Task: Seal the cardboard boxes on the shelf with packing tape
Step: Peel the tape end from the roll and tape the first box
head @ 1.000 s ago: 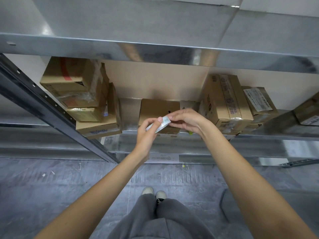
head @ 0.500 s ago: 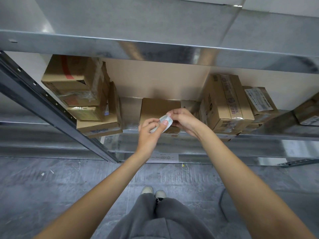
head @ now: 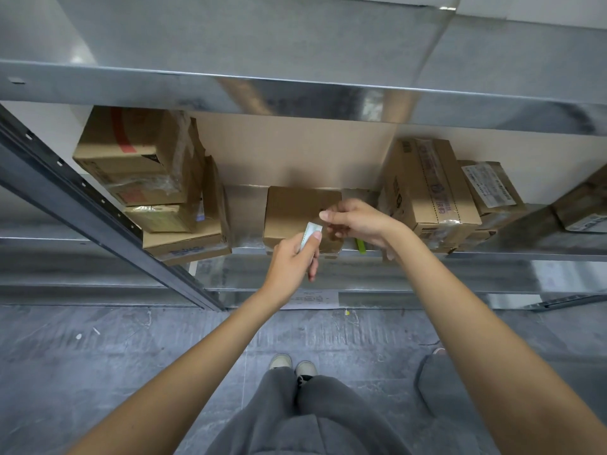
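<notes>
A metal shelf [head: 328, 254] carries cardboard boxes — a stack at left [head: 144, 178], more at right [head: 430, 192], a small box [head: 292, 215] between. Before that box, the left hand [head: 292, 261] grips a small tape roll [head: 310, 233]; the right hand [head: 354, 221] pinches clear tape [head: 335, 231] — drawn from it.

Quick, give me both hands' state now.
Left hand: holds the tape roll.
Right hand: pinches the clear tape end, pulled from the roll.

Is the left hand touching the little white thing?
Touching. The head view shows the left hand pinching the small white piece between thumb and fingers.
</notes>
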Motion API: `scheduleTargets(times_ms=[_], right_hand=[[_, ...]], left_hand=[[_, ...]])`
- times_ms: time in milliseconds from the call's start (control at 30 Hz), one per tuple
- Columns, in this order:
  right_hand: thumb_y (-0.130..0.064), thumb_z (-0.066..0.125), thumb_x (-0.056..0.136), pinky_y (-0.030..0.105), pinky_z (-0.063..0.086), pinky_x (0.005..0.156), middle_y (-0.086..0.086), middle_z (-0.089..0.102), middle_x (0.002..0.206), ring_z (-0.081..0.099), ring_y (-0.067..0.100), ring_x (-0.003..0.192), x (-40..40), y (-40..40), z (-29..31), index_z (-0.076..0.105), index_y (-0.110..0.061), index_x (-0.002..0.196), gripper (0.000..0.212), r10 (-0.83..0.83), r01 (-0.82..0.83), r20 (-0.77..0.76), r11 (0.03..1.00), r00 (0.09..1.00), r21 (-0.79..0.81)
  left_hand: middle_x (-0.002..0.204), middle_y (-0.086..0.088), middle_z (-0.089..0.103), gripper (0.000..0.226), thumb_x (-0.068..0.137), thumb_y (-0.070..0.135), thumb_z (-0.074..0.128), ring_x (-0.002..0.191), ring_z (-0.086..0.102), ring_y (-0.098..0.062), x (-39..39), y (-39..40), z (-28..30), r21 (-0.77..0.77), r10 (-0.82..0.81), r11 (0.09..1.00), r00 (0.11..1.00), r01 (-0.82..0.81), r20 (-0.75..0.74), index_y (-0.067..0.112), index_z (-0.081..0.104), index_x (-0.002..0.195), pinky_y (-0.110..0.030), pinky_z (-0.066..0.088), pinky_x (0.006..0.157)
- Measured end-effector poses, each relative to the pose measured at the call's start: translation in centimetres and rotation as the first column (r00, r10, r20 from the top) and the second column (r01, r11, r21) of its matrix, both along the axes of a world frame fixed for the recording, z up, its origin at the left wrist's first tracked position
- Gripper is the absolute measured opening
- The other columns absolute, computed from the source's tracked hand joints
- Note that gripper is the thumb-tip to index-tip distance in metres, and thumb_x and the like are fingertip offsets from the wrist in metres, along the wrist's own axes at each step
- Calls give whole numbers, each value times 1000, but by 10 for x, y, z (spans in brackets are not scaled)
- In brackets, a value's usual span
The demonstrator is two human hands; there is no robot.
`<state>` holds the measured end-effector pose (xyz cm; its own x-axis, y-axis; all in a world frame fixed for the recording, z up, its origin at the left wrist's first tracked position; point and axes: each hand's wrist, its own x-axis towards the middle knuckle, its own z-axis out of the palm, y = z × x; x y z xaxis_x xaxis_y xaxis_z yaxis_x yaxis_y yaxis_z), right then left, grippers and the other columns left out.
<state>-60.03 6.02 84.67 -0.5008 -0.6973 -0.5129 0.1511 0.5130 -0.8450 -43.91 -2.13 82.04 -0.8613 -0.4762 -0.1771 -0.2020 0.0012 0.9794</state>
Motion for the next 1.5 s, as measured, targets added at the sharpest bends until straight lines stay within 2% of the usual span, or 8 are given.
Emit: scheduleTargets(times_ms=[233,400,533,733,900,1067,1267,1500], right_hand=[[1,73,80,15,48,59,2,59,71,56,9,66,-10,-2,9,60,-6,83,15,96,-68,-275,992,957,110],[-11,79,77,18,39,74,-7,60,88,55,9,82,-29,-19,31,71,-12,104,29,360,-191,-535,919,764,346],[-6,77,78,20,45,79,3,69,90,60,13,87,-40,-30,42,75,-6,92,14,356,-147,-625,921,695,360],[-5,75,78,21,44,76,2,68,84,60,12,82,-45,-37,30,75,-7,84,7,344,-180,-639,934,688,308],[-8,75,78,15,42,69,-2,67,81,59,10,81,-56,-41,18,76,-8,84,6,341,-204,-638,938,690,281],[-9,73,80,13,39,66,-2,67,80,59,11,79,-69,-45,9,75,-8,83,4,361,-242,-638,932,680,270],[-9,74,79,17,40,67,1,66,78,58,10,74,-82,-54,-1,74,-7,79,3,389,-295,-620,921,681,254],[-8,76,77,1,36,61,0,65,74,55,2,69,-94,-65,-17,76,-3,83,8,362,-282,-596,932,717,227]], left_hand=[[44,-9,50,40,100,34,50,39,50,-22,0,11,7,67,-36,997,997,32,63,10,54,68,-36,50,56],[45,0,55,43,96,46,53,42,58,-16,8,24,0,178,-71,984,960,23,269,6,62,80,-37,55,72],[57,-2,64,39,93,42,61,53,67,-18,8,26,10,388,-112,922,942,-22,318,6,53,104,-24,54,52],[70,-2,68,58,89,49,63,70,73,-19,6,20,17,474,-172,880,911,-29,375,11,35,123,-34,61,75],[87,-12,66,51,94,43,60,63,70,-19,-5,12,18,492,-163,870,920,-37,357,25,31,132,-27,57,59],[77,-12,69,25,98,36,55,57,69,-16,-21,13,15,494,-152,868,919,-52,364,15,55,112,-27,60,61],[65,-15,68,27,98,34,53,51,66,-17,-35,9,6,476,-110,871,895,-124,432,10,54,112,-31,60,61],[65,-20,64,39,100,42,42,41,58,-19,-44,11,-10,506,-76,829,849,-237,523,6,53,109,-24,48,44]])
